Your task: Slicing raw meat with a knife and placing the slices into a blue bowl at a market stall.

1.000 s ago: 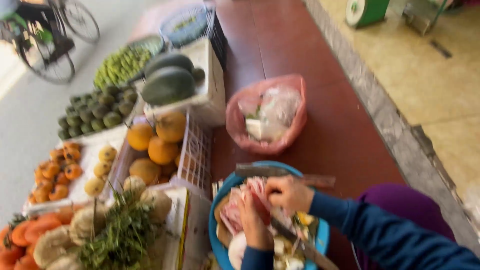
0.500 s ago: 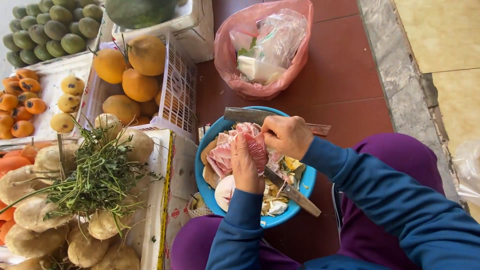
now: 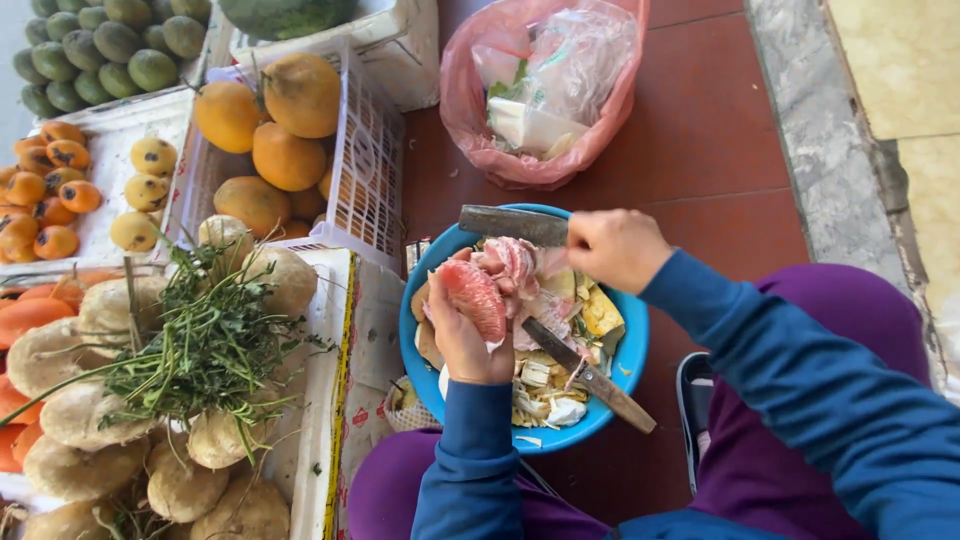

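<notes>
A white crate [image 3: 370, 170] holds large orange fruits [image 3: 285, 155]. Green fruits [image 3: 110, 40] lie at upper left, small orange fruits [image 3: 45, 190] below them. Leafy greens [image 3: 210, 340] rest on pale tubers [image 3: 90, 410]. A pink bag [image 3: 470, 110] sits on the red floor [image 3: 710, 130].
</notes>
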